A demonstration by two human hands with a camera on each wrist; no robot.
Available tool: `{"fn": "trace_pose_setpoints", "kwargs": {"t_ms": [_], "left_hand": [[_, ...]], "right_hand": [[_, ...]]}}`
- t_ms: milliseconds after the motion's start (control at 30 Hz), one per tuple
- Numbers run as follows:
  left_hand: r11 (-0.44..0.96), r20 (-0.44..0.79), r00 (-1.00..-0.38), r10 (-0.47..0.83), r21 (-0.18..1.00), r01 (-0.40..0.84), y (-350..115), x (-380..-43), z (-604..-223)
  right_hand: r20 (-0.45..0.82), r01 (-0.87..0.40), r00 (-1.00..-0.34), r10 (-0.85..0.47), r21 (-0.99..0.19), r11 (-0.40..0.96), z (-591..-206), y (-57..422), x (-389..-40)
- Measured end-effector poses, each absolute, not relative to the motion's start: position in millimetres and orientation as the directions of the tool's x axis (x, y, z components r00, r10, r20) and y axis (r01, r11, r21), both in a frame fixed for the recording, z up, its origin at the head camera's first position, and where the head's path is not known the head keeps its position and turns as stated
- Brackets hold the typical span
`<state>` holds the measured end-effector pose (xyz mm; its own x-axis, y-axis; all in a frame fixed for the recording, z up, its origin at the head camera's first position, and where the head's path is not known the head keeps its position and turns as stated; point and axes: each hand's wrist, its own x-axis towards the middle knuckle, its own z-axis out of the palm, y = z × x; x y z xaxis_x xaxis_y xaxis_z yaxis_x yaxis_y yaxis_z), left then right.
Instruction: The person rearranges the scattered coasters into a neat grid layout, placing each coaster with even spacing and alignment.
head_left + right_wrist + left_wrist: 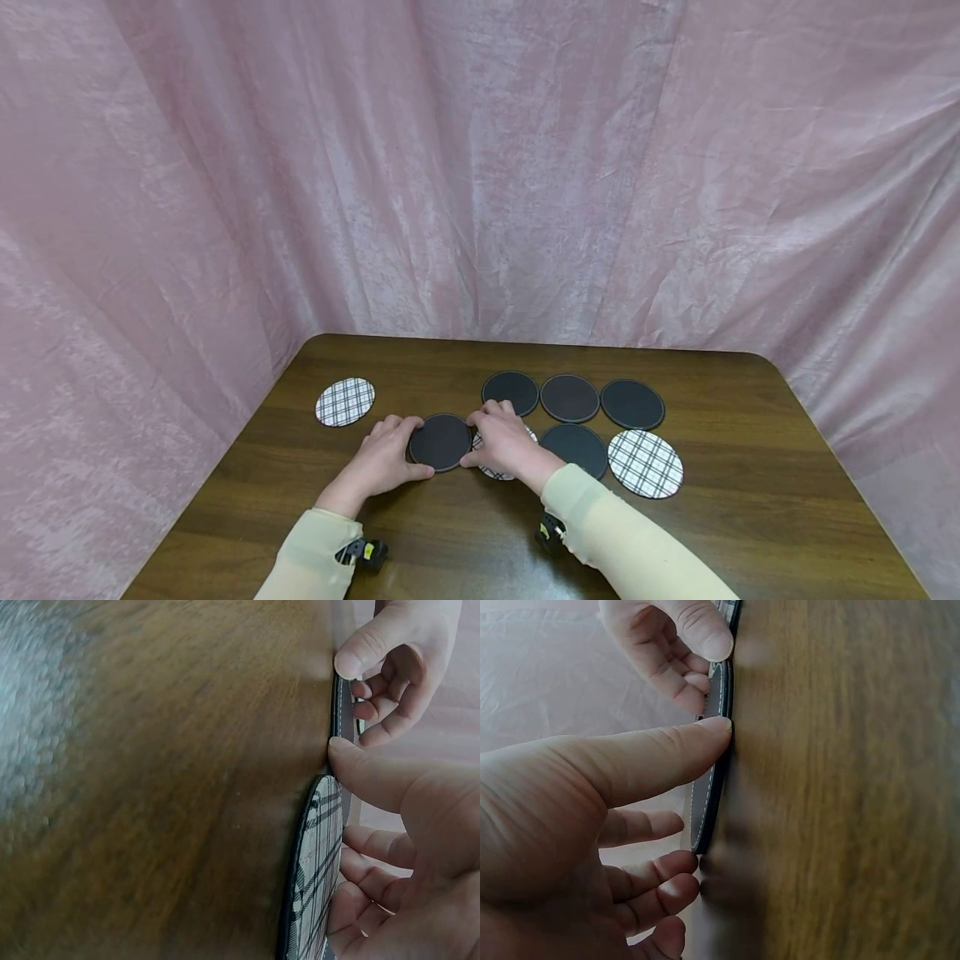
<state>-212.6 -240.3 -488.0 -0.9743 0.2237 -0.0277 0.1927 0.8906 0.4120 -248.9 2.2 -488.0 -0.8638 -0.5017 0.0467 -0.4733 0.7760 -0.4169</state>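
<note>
A round dark brown coaster (441, 442) with a stitched rim lies between my two hands, near the middle of the wooden table. My left hand (384, 457) grips its left side, thumb at the near edge and fingers round the far-left rim. From the other side my right hand (506, 442) holds the right edge between thumb and fingers. Beneath the right hand is a plaid coaster (319, 862), partly hidden by it in the head view. The left wrist view shows both thumbs on the brown coaster's stitched rim (712, 772).
Behind the right hand, a black coaster (511, 392), a brown one (570, 398) and another black one (632, 404) form a row. Nearer lie a dark coaster (576, 450) and a plaid one (646, 464). Another plaid coaster (345, 402) sits far left. Pink curtains (480, 167) surround the table (712, 550).
</note>
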Motion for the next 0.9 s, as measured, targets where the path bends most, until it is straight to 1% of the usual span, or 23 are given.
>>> {"fn": "trace_pose_setpoints", "kwargs": {"t_ms": [400, 700, 900], "left_hand": [[0.890, -0.026, -0.973, 0.228, 0.410, 0.198, -239.0, -209.5, -483.7], [0.889, -0.021, -0.974, 0.228, 0.412, 0.199, -239.3, -210.1, -484.7], [0.884, -0.020, -0.976, 0.219, 0.428, 0.190, -238.9, -208.1, -485.9]], "right_hand": [[0.033, -0.474, -0.860, -0.509, -0.417, 0.775, -484.2, 1.6, -248.9], [0.021, -0.481, -0.857, -0.515, -0.393, 0.784, -482.6, 1.0, -249.8], [-0.014, -0.473, -0.854, -0.520, -0.395, 0.788, -478.7, 2.4, -249.1]]}}
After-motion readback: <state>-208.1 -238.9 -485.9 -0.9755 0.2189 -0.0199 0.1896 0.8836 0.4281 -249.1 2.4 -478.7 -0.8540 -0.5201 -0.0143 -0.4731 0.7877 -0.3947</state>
